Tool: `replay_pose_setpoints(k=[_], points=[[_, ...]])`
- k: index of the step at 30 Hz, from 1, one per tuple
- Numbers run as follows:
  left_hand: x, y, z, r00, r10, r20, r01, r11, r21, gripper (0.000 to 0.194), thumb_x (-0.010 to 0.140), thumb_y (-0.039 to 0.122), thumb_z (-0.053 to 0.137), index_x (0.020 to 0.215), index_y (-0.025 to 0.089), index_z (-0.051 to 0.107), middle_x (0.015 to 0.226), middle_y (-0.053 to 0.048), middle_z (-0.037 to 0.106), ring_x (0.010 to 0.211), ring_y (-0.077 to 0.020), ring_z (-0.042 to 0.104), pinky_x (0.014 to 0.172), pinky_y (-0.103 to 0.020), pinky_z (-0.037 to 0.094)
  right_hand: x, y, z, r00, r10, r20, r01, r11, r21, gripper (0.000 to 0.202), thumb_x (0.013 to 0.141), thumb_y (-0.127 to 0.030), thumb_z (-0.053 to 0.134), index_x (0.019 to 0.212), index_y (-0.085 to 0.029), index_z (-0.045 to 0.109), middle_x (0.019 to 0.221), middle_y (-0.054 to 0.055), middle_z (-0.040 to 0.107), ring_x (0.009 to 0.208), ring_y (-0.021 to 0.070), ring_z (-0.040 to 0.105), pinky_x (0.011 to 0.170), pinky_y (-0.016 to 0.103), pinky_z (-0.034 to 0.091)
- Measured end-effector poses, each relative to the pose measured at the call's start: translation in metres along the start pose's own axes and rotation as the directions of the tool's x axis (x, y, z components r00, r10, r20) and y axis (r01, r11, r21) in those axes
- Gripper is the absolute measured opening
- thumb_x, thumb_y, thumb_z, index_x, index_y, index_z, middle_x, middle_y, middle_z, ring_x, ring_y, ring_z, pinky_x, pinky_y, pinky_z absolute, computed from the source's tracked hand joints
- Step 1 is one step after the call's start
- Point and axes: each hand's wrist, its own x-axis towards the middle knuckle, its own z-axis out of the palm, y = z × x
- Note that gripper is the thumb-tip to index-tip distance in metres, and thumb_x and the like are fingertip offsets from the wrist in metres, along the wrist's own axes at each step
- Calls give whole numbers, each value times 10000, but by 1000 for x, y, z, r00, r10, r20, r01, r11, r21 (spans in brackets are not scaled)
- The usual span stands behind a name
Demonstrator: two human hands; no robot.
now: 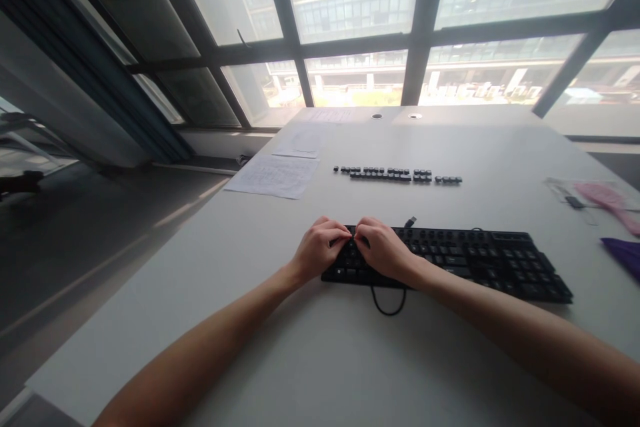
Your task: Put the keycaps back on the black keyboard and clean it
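A black keyboard (495, 260) lies on the white table (310, 360), in front of the person, and it reaches from the middle toward the right side. Both hands are at its far left corner. The left hand (323, 247) comes from the left, with its thumb and fingers brought together at the keys; the right hand (380, 247) is just beside it, bent over the keys, also with the fingertips close together. The fingertips almost meet, but I cannot tell if a small piece is held between them. A black cable (390, 314) makes a loop at the near side of the keyboard, and a USB plug (411, 221) shows at the far side. Farther on the table, small black keycaps (383, 174) are arranged in two rows, with some gaps; the near row extends more to the right. Sheets of paper (275, 175) with writing lie on the left, near the table's edge. On the right there are a pink object (603, 197), a small black object (575, 202) beside it, and, nearer, a purple object (623, 257), partly cut by the view. Behind the far edge stand large windows (355, 7).
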Motion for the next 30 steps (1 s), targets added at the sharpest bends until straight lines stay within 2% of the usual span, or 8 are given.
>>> replay_pose_setpoints(k=[8,12,15,17,19,21,24,30], points=[[-1,0,0,999,29,-15,-29,1000,-5,161,947,193,613,913,228,767,967,-41,759,921,-206,630,879,-375,520,0,-4,-1,999,-12,40,15,997,-80,246,951,-90,517,747,-175,625,852,69,616,837,190,565,784,306,452],[11,-6,-11,995,-15,-96,12,1000,-27,142,936,206,612,953,213,752,998,-58,733,931,-195,645,835,-335,528,3,-3,-15,1000,-14,15,14,1000,-16,245,940,-94,541,756,-178,679,914,79,660,883,193,600,830,312,466],[39,-29,-17,980,-88,-179,96,995,37,153,923,218,623,997,206,756,959,-48,734,803,-176,623,776,-317,525,20,10,-36,998,48,-47,-49,999,-20,208,925,-118,576,801,-184,729,920,77,693,873,198,626,834,317,468],[66,-50,-14,974,-101,-202,124,987,105,147,902,213,654,994,194,768,917,-41,741,757,-173,610,818,-332,522,41,25,-49,990,105,-98,-114,989,-93,161,905,-129,608,860,-174,756,942,86,713,869,212,634,837,330,461],[95,-72,-7,980,-105,-172,135,976,172,177,898,201,666,1037,191,775,940,-50,748,830,-190,638,890,-346,511,67,43,-55,981,132,-145,-160,966,-203,173,902,-118,601,911,-157,769,990,110,722,935,239,627,863,341,446],[121,-90,4,983,-134,-124,162,955,249,188,901,202,674,1055,196,784,1009,-65,751,946,-214,650,951,-355,493,93,61,-55,979,152,-139,-190,928,-320,213,924,-114,567,951,-146,776,1031,138,719,992,264,602,862,350,431],[149,-105,20,983,-162,-80,180,928,325,195,914,212,665,1059,218,795,1060,-79,741,1023,-240,628,949,-358,493,122,81,-45,983,168,-81,-186,865,-466,253,968,-152,527,976,-135,780,1059,172,704,1023,284,562,847,363,406],[165,-116,35,988,-150,-22,148,924,352,191,922,218,639,978,259,817,1034,-78,731,1058,-258,585,894,-353,510,146,103,-25,995,103,-16,-93,819,-566,251,983,-220,546,962,-133,780,1104,172,702,1085,298,482,871,394,331]])
